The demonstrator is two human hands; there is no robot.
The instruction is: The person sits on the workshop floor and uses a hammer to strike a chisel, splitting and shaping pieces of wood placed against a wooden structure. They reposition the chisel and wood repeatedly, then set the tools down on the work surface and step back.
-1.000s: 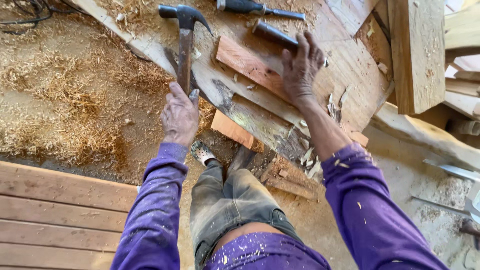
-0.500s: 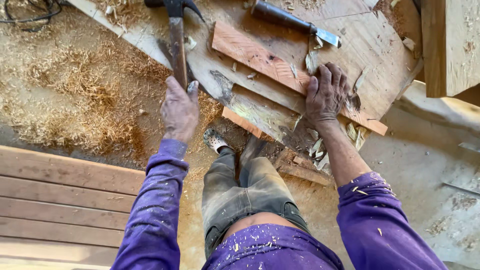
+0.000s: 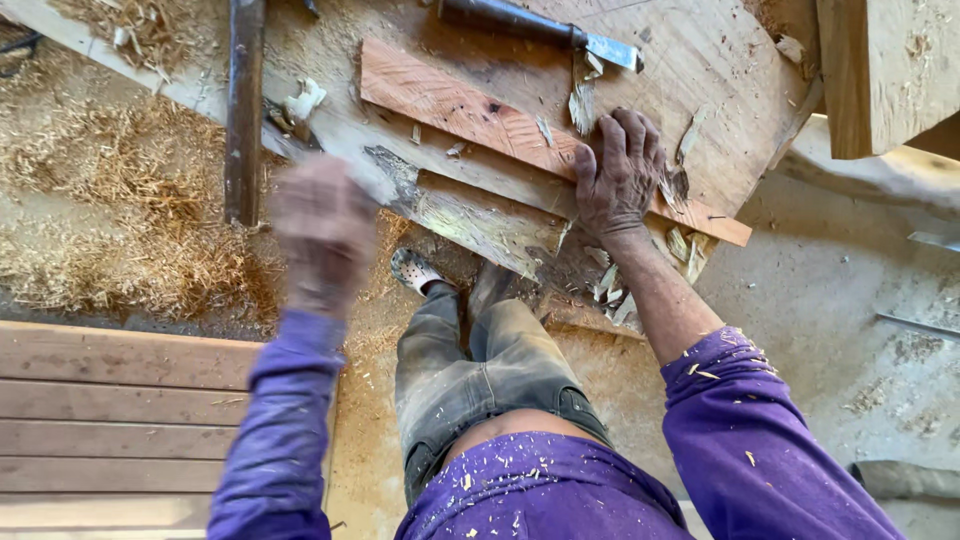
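Having left the hammer handle, left hand now free.

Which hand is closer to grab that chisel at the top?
Probably the right hand. It lies flat on the reddish board, just below the chisel blade. The left hand is blurred, empty-looking and farther off, nearer the hammer handle.

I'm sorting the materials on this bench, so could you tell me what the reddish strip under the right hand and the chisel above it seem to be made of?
The reddish strip under the right hand looks like bare, unfinished wood: visible grain, rough matte surface, chips around it. The chisel appears to have a dark, worn handle, probably wood, and a bright blade that glints like steel.
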